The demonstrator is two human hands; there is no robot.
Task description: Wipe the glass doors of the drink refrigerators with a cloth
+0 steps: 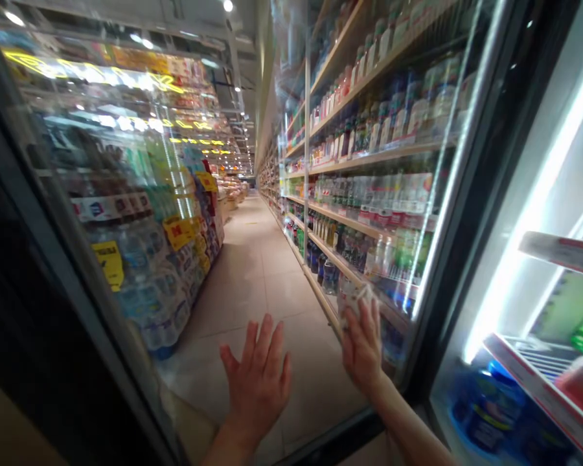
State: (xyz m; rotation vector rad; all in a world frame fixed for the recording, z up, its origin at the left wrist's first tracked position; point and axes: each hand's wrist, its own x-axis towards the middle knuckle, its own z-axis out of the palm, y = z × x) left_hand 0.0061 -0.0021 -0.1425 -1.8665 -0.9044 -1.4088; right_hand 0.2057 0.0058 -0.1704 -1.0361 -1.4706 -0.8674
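Observation:
In front of me stands a glass door with a dark frame. My left hand has its fingers spread, palm toward the glass, and seems to rest flat on it. To its right, my right hand presses a crumpled white cloth against the pane. The cloth shows around the fingertips, and the hand covers the rest of it. Whether it is fabric or paper I cannot tell.
At the right, a lit cooler interior holds a wire shelf and a large blue container. Beyond the pane, an aisle floor runs between stacked bottle packs and shelves of bottles, some perhaps reflected.

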